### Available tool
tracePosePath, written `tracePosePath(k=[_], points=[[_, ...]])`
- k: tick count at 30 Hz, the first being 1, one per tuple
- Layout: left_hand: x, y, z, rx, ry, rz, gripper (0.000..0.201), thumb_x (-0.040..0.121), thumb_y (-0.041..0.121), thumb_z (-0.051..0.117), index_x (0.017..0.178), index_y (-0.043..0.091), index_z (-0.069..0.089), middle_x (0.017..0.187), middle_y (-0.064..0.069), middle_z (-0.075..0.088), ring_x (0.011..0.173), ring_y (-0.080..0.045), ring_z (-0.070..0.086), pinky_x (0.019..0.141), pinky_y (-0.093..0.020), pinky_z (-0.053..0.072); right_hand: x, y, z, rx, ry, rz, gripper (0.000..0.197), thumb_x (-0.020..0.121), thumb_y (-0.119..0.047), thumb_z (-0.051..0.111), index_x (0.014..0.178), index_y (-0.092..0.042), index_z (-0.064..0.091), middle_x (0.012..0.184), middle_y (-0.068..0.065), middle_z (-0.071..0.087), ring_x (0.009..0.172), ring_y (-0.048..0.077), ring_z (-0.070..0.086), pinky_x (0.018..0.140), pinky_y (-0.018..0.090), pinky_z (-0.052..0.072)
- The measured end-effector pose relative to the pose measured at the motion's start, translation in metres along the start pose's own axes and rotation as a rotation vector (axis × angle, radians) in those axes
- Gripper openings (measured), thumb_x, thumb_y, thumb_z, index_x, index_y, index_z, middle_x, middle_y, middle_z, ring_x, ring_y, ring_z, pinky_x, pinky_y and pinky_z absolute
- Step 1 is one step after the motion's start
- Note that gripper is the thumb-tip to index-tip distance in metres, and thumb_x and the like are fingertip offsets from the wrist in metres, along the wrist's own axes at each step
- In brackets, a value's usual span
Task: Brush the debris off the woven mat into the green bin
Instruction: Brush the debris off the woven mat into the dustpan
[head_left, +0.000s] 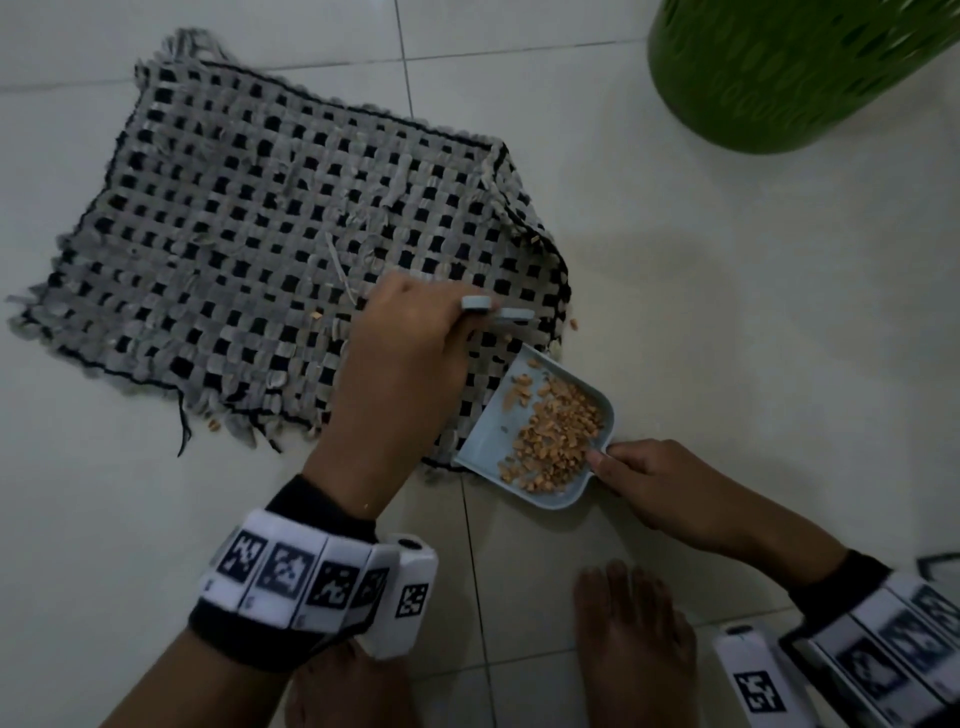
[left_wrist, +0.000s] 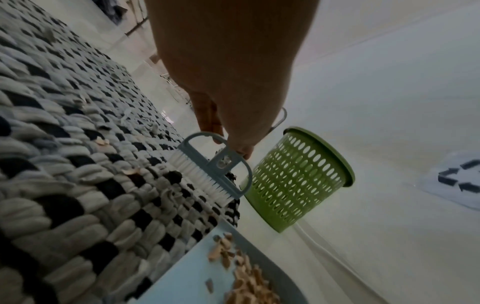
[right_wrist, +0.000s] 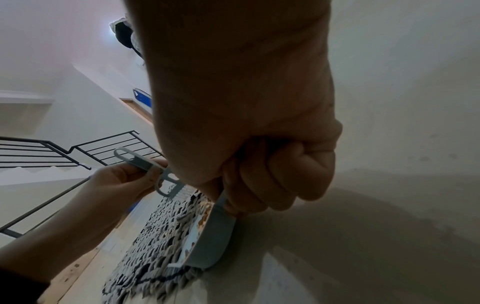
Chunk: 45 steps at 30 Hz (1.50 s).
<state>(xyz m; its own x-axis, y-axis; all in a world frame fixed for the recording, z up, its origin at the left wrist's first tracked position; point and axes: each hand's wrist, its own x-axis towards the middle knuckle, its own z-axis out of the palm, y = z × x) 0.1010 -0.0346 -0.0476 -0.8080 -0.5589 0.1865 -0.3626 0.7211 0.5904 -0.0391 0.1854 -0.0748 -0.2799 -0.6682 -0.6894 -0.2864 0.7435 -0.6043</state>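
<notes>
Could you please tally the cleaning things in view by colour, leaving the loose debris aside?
Pale blue: 2, the brush held by the left hand, and the dustpan held by the right hand.
Green: 1, the bin.
Grey and black: 1, the woven mat.
Total: 4.
</notes>
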Motion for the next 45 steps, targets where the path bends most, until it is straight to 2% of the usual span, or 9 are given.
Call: tracePosePath(k=[7, 10, 15, 21, 26, 33, 37, 42, 45], points=[[0.003, -0.012, -0.007, 0.038, -0.156, -0.005, 0.023, 0.088, -0.003, 0.064, 0.101, 0.013, 0.072, 0.093, -0.004, 0.071, 0.088, -0.023, 0.052, 0.067, -0.039, 0.048, -0.001, -0.001, -0.001, 0.001, 0.003, 0.023, 0.048, 0.101, -0.044, 0.046, 0.062, -0.018, 0.053, 0.043, -0.008, 0.043, 0.04, 0.002, 0.039, 0.053, 0.027, 0.034], [-0.002, -0.016, -0.015, 0.019, -0.167, -0.026, 0.025, 0.087, -0.005, 0.061, 0.098, 0.015, 0.073, 0.093, -0.005, 0.072, 0.088, -0.03, 0.058, 0.073, -0.046, 0.052, 0.0, 0.0, 0.001, 0.01, 0.011, 0.028, 0.048, 0.1, -0.046, 0.046, 0.062, -0.018, 0.054, 0.043, -0.008, 0.043, 0.041, 0.004, 0.04, 0.053, 0.027, 0.034], [-0.005, -0.007, -0.023, 0.033, -0.023, -0.098, 0.015, 0.097, 0.011, 0.061, 0.105, 0.015, 0.073, 0.091, -0.001, 0.07, 0.082, -0.022, 0.059, 0.069, -0.03, 0.043, 0.0, 0.001, 0.001, 0.004, 0.016, 0.028, 0.049, 0.101, -0.045, 0.046, 0.058, -0.022, 0.052, 0.042, -0.01, 0.046, 0.041, 0.003, 0.042, 0.054, 0.028, 0.035], [-0.031, 0.015, -0.012, 0.135, -0.055, -0.066, 0.012, 0.096, 0.019, 0.066, 0.101, 0.011, 0.074, 0.075, -0.001, 0.068, 0.061, -0.012, 0.049, 0.059, -0.023, 0.036, 0.0, -0.002, 0.0, 0.0, 0.016, 0.026, 0.049, 0.101, -0.045, 0.046, 0.058, -0.023, 0.053, 0.043, -0.009, 0.047, 0.041, 0.001, 0.042, 0.053, 0.027, 0.035], [-0.054, 0.033, 0.006, 0.019, -0.064, 0.03, 0.022, 0.091, 0.015, 0.066, 0.108, 0.002, 0.074, 0.087, -0.008, 0.075, 0.069, -0.019, 0.067, 0.063, -0.026, 0.054, 0.001, -0.003, 0.0, -0.021, 0.012, 0.016, 0.048, 0.102, -0.043, 0.045, 0.06, -0.021, 0.052, 0.049, -0.004, 0.043, 0.041, 0.003, 0.041, 0.055, 0.028, 0.036], [-0.046, 0.022, -0.009, 0.094, 0.023, -0.033, 0.013, 0.094, 0.014, 0.068, 0.089, 0.004, 0.075, 0.069, -0.003, 0.069, 0.057, -0.004, 0.039, 0.061, -0.014, 0.027, 0.001, 0.002, 0.0, -0.05, 0.023, 0.004, 0.053, 0.101, -0.047, 0.043, 0.076, -0.005, 0.064, 0.064, 0.012, 0.056, 0.051, 0.01, 0.048, 0.054, 0.027, 0.037], [-0.055, 0.041, 0.012, -0.005, -0.065, 0.036, 0.026, 0.095, 0.023, 0.059, 0.102, 0.004, 0.075, 0.08, -0.005, 0.075, 0.061, -0.012, 0.061, 0.06, -0.021, 0.048, 0.002, 0.003, 0.0, -0.063, 0.016, -0.004, 0.053, 0.101, -0.047, 0.042, 0.076, -0.006, 0.064, 0.058, 0.003, 0.052, 0.047, 0.006, 0.044, 0.051, 0.024, 0.035], [-0.063, 0.047, 0.012, -0.044, 0.01, 0.082, 0.027, 0.094, 0.022, 0.061, 0.103, 0.002, 0.076, 0.081, -0.005, 0.075, 0.063, -0.015, 0.064, 0.058, -0.026, 0.053, 0.002, 0.004, 0.0, -0.062, 0.019, -0.009, 0.053, 0.102, -0.045, 0.043, 0.076, -0.003, 0.064, 0.055, 0.0, 0.051, 0.044, 0.004, 0.044, 0.054, 0.028, 0.037], [-0.063, 0.035, 0.001, -0.036, 0.071, 0.025, 0.014, 0.094, 0.014, 0.068, 0.09, 0.005, 0.077, 0.07, -0.003, 0.072, 0.054, -0.013, 0.062, 0.051, -0.028, 0.052, 0.002, 0.006, 0.0, -0.017, 0.022, -0.012, 0.049, 0.101, -0.044, 0.045, 0.067, -0.015, 0.064, 0.047, -0.008, 0.049, 0.042, 0.002, 0.043, 0.054, 0.028, 0.036]])
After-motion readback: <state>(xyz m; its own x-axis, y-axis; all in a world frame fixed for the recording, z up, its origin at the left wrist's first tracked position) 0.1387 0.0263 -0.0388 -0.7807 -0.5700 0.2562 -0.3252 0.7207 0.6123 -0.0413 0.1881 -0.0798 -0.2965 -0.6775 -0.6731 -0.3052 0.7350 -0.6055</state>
